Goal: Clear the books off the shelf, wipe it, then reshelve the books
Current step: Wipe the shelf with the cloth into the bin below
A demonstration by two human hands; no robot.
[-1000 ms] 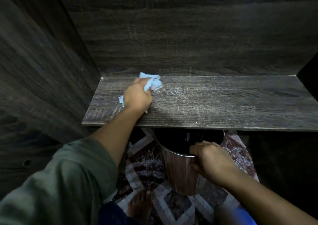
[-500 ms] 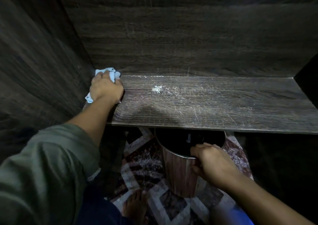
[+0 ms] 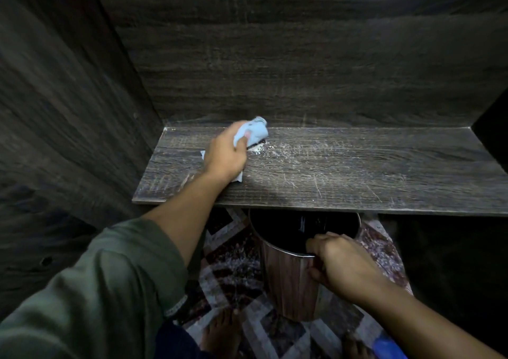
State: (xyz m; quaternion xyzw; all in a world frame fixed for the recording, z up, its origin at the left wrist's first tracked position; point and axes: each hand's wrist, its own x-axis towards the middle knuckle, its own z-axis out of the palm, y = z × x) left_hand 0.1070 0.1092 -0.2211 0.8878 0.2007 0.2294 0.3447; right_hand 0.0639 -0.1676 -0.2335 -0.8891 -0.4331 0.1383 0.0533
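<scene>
Left hand (image 3: 226, 153) is clenched on a blue cloth (image 3: 253, 132), pressed to the dusty shelf (image 3: 357, 171) near its back left. Right hand (image 3: 341, 269) grips the bin (image 3: 288, 276) rim below, over a patterned rug (image 3: 233, 273).

Head view, close, down onto shelf (image 3: 343, 171)

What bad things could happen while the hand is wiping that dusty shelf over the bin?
The white dust by the blue cloth could miss the bin and land on the rug. The right hand grips only the bin's rim, so the bin might tip.
</scene>
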